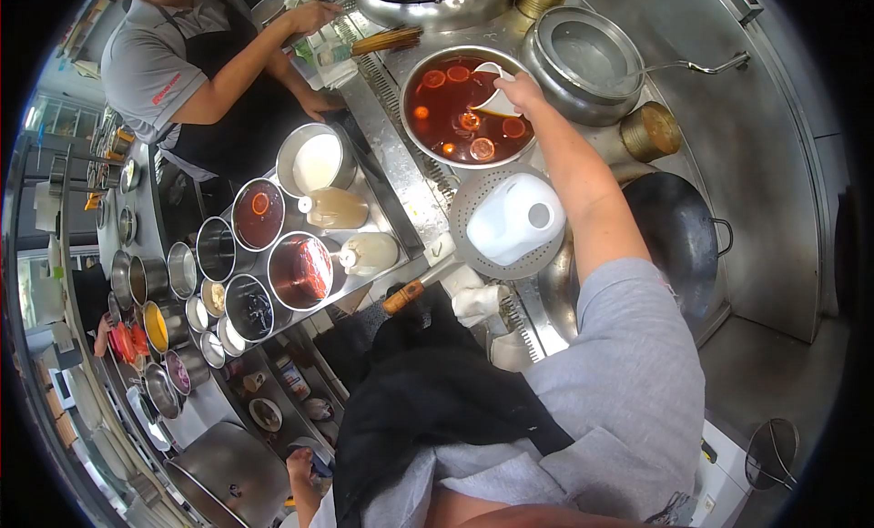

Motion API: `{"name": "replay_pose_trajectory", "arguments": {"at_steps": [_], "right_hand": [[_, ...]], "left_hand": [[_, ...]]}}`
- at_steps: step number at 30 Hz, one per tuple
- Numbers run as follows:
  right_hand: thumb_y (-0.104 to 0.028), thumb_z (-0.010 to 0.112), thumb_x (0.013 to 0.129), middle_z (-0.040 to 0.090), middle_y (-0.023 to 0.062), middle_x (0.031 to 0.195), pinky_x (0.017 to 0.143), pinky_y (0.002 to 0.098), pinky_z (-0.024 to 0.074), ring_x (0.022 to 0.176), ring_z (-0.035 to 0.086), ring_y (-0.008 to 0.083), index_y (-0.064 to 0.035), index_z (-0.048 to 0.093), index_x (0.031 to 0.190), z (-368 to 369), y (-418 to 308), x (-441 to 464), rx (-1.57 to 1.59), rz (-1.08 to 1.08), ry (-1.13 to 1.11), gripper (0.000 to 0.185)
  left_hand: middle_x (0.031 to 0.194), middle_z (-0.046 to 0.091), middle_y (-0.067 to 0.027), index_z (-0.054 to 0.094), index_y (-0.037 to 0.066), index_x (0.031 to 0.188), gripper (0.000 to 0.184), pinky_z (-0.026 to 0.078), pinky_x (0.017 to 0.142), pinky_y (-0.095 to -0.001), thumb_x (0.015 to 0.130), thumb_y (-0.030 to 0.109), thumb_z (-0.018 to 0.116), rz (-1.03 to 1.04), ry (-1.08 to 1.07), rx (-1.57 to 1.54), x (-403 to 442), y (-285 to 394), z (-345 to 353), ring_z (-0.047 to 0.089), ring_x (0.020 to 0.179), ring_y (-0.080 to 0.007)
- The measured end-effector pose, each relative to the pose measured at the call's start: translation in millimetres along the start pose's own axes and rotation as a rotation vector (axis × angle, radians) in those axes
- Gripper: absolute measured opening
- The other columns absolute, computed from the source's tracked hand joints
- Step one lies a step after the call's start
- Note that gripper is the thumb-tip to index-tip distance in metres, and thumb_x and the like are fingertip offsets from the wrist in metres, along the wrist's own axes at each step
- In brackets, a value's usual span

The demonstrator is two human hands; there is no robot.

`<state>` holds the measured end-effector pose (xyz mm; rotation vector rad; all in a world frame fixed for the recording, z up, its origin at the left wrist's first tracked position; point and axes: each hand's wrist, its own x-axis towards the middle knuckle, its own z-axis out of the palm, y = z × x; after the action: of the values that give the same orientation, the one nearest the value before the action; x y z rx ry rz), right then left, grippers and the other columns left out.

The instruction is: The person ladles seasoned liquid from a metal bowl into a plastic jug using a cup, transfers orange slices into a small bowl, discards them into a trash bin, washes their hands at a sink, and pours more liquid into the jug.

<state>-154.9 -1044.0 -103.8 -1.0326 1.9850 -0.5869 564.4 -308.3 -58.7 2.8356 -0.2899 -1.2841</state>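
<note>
My right hand [521, 93] is closed on a white plastic scoop [499, 104], its lower part dipped in the red liquid of a large round pot [406, 118]. Citrus slices float in that liquid. Just below the pot, a white plastic container [515, 220] lies in a perforated metal strainer [462, 244]. Low at the left of my body, my left hand [299, 462] looks curled beside something dark and bluish; what it holds, if anything, is too small to make out.
A co-worker in a grey shirt [150, 68] stands at upper left. Pots of sauces and two bottles [335, 208] crowd the left counter. A wok [669, 241], a lidded pot [590, 55] and a rusty tin [649, 130] are at right. A wooden handle [403, 297] juts near my apron.
</note>
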Motion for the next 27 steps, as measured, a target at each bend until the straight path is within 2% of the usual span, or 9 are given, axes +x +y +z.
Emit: {"name": "replay_pose_trajectory", "arguments": {"at_steps": [4, 6, 8, 12, 16, 17, 19, 20, 27], "right_hand": [[-0.036, 0.059, 0.084, 0.056, 0.0158, 0.128, 0.093, 0.0536, 0.0477, 0.116, 0.056, 0.0336, -0.0015, 0.05, 0.13, -15.6, 9.7, -12.6, 0.414, 0.044, -0.142, 0.058], [-0.035, 0.058, 0.084, 0.053, 0.0161, 0.131, 0.094, 0.053, 0.0474, 0.118, 0.054, 0.0335, -0.0038, 0.049, 0.131, -20.3, 14.5, -26.8, 0.51, 0.067, -0.153, 0.057], [-0.033, 0.054, 0.086, 0.047, 0.0163, 0.135, 0.096, 0.0515, 0.047, 0.122, 0.05, 0.0353, -0.01, 0.044, 0.135, -23.7, 20.3, -35.1, 0.659, 0.097, -0.192, 0.056], [-0.03, 0.056, 0.086, 0.044, 0.0313, 0.131, 0.095, 0.0471, 0.0514, 0.118, 0.05, 0.0438, -0.0038, 0.036, 0.141, -33.3, 19.9, -72.2, 0.872, 0.068, -0.229, 0.064], [-0.029, 0.055, 0.086, 0.034, 0.0399, 0.136, 0.097, 0.0489, 0.0511, 0.123, 0.045, 0.0478, -0.0036, 0.029, 0.143, -47.4, 11.0, -92.3, 0.933, 0.038, -0.217, 0.068], [-0.029, 0.055, 0.086, 0.034, 0.0399, 0.136, 0.097, 0.0489, 0.0511, 0.123, 0.045, 0.0478, -0.0036, 0.029, 0.143, -51.3, 4.9, -100.5, 0.934, 0.034, -0.216, 0.068], [-0.029, 0.049, 0.087, 0.046, 0.025, 0.133, 0.096, 0.048, 0.0496, 0.117, 0.052, 0.0412, -0.0062, 0.04, 0.137, -62.7, -7.4, -118.1, 0.938, 0.036, -0.158, 0.056], [-0.03, 0.048, 0.088, 0.046, 0.0267, 0.132, 0.093, 0.0483, 0.0509, 0.115, 0.052, 0.0402, -0.0059, 0.04, 0.137, -67.4, -9.1, -120.6, 0.94, 0.02, -0.151, 0.055], [-0.037, 0.046, 0.091, 0.048, 0.028, 0.124, 0.084, 0.0479, 0.0539, 0.107, 0.054, 0.0372, -0.0039, 0.038, 0.137, -92.6, -10.0, -112.1, 0.921, -0.02, -0.172, 0.058]], "left_hand": [[0.072, 0.062, 0.001, 0.071, 0.008, 0.095, 0.017, 0.047, 0.06, -0.0341, 0.088, 0.022, 0.066, 0.049, -0.084, -0.037, 3.5, 77.3, 24.0, 0.058, 0.066, -0.0164], [0.07, 0.061, -0.0021, 0.07, 0.003, 0.092, 0.02, 0.047, 0.062, -0.03, 0.089, 0.022, 0.066, 0.53, -0.169, 0.046, 27.1, 104.2, 35.0, 0.058, 0.067, -0.0132], [0.073, 0.065, -0.0059, 0.069, 0.0, 0.095, 0.025, 0.048, 0.064, -0.0299, 0.089, 0.024, 0.066, 0.719, -0.239, 0.249, -7.1, 186.6, 49.0, 0.061, 0.069, -0.0134], [0.083, 0.069, -0.0122, 0.068, 0.002, 0.103, 0.024, 0.05, 0.072, -0.0343, 0.09, 0.021, 0.065, 0.987, -0.415, 0.391, -109.0, 350.2, 99.6, 0.065, 0.075, -0.0205], [0.117, 0.061, -0.0093, 0.053, 0.002, 0.129, 0.05, 0.049, 0.093, -0.0309, 0.085, 0.012, 0.074, 1.263, -0.785, 0.225, -182.3, 448.3, 190.8, 0.059, 0.108, -0.0163], [0.129, 0.054, -0.0132, 0.046, 0.004, 0.136, 0.06, 0.048, 0.098, -0.0353, 0.084, 0.016, 0.075, 1.428, -0.724, 0.328, -208.9, 469.7, 207.9, 0.054, 0.119, -0.0217], [0.136, 0.047, -0.017, 0.044, 0.005, 0.138, 0.067, 0.046, 0.1, -0.0389, 0.082, 0.022, 0.076, 1.646, -0.585, 0.261, -245.0, 494.2, 245.3, 0.049, 0.126, -0.0291], [0.132, 0.05, -0.0194, 0.047, 0.004, 0.134, 0.064, 0.046, 0.099, -0.0402, 0.081, 0.024, 0.077, 1.704, -0.519, 0.202, -255.8, 504.5, 265.1, 0.05, 0.123, -0.0321], [0.097, 0.066, -0.0264, 0.058, -0.001, 0.109, 0.044, 0.049, 0.084, -0.0462, 0.084, 0.032, 0.073, 1.531, -0.472, 0.337, -282.0, 539.7, 310.6, 0.063, 0.097, -0.0431]]}}
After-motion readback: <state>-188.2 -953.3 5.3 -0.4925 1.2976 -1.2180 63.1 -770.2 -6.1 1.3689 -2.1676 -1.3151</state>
